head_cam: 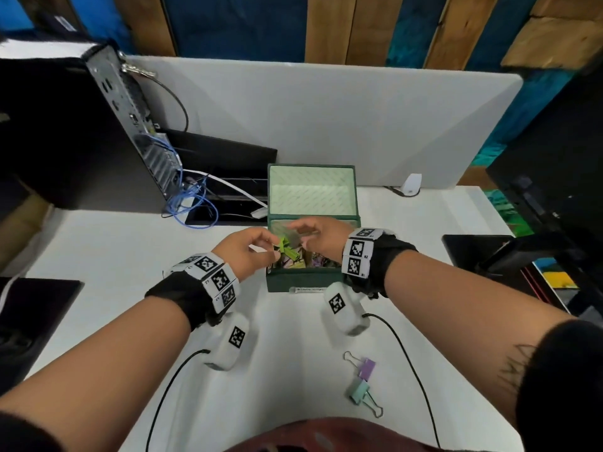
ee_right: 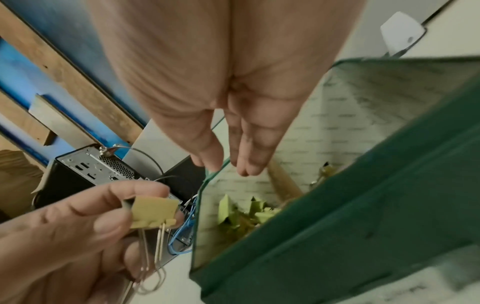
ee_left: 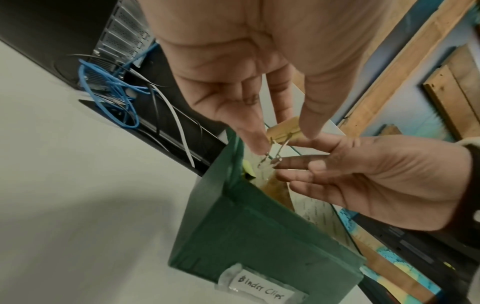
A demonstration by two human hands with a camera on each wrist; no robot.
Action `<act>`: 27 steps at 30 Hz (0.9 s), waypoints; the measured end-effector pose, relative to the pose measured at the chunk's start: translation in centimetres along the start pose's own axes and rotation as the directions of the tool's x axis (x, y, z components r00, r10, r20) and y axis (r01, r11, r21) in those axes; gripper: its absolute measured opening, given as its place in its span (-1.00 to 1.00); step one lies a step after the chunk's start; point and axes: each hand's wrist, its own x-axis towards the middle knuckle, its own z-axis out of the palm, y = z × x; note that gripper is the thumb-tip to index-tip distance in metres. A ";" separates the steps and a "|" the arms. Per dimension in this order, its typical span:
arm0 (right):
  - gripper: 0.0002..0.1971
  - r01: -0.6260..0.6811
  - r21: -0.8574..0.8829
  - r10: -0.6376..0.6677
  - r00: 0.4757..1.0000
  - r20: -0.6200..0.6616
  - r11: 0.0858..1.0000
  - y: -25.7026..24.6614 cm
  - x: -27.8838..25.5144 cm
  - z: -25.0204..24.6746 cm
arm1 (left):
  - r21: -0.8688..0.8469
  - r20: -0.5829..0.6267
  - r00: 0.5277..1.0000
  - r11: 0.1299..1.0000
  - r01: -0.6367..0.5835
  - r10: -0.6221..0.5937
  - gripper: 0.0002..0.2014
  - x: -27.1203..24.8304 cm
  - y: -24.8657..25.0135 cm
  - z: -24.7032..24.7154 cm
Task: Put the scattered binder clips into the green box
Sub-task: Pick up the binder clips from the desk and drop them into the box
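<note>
The green box (head_cam: 303,282) stands open mid-table with its lid raised, labelled "Binder Clips" (ee_left: 259,288). Several clips (ee_right: 246,214) lie inside. My left hand (head_cam: 272,251) pinches a yellow-green binder clip (ee_right: 153,211) by its body at the box's left rim, wire handles (ee_left: 275,152) hanging down. My right hand (head_cam: 298,236) hovers over the box (ee_right: 363,236) with relaxed fingers (ee_right: 246,164) and holds nothing. A purple clip (head_cam: 367,367) and a mint clip (head_cam: 359,389) lie on the white table near my body.
A black computer tower (head_cam: 114,125) with blue cables (head_cam: 192,203) stands at back left beside a black cable tray (head_cam: 228,164). A white divider (head_cam: 326,119) closes the back. A dark monitor (head_cam: 554,177) is at right. A small white device (head_cam: 411,184) sits behind the box.
</note>
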 end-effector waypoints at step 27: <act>-0.76 0.101 -0.509 0.095 0.934 0.344 0.855 12.1 -12.7 5.0 | 0.472 0.102 0.972 0.850 -0.234 0.211 -0.69 -0.3 1.1 5.4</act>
